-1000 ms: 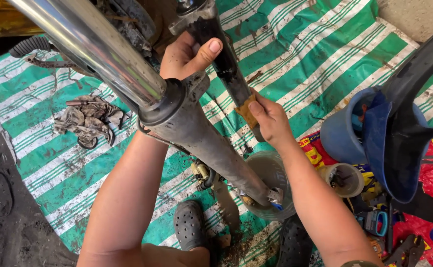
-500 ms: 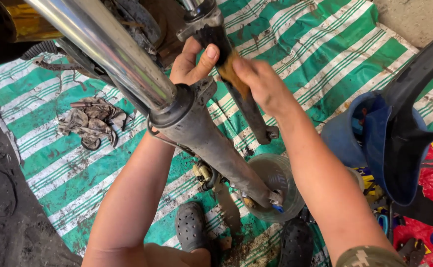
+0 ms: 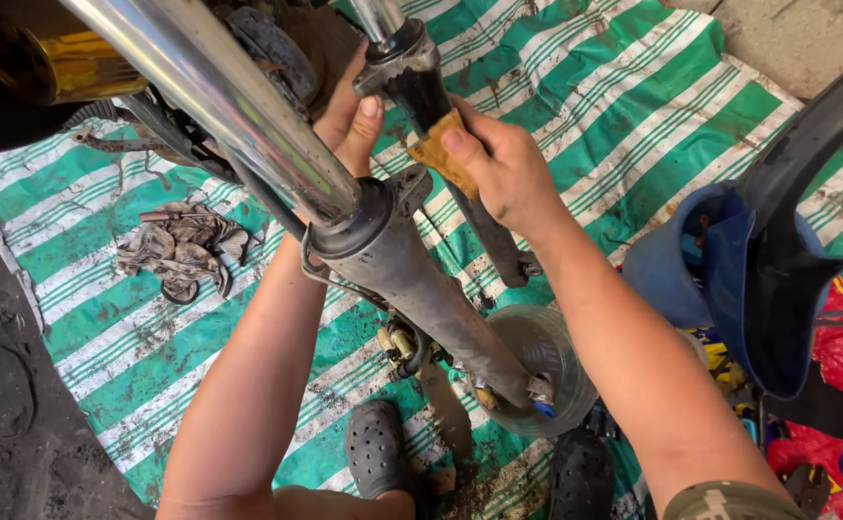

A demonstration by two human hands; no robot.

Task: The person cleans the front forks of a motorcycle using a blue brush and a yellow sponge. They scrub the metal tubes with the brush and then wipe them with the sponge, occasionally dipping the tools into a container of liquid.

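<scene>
Two motorcycle fork legs slope down in front of me. The near fork leg (image 3: 412, 289) has a shiny chrome tube above a grimy grey lower part. The far fork leg (image 3: 441, 125) is black. My right hand (image 3: 503, 173) presses a small tan piece of sandpaper (image 3: 441, 154) against the far leg's black part. My left hand (image 3: 349, 116) reaches behind the near leg and grips the far leg near its top clamp. A clear plastic container (image 3: 542, 371) sits under the near leg's lower end.
A green-and-white striped tarp (image 3: 633, 106) covers the ground. A dirty rag (image 3: 181, 250) lies at left. A blue bucket (image 3: 672, 270) and a black mudguard (image 3: 797, 193) stand at right over a red sheet with tools. My dark clogs (image 3: 378, 448) are below.
My right hand has slid the sandpaper up the far fork leg toward its top. My left hand has stayed gripping near the clamp. The view has shifted slightly.
</scene>
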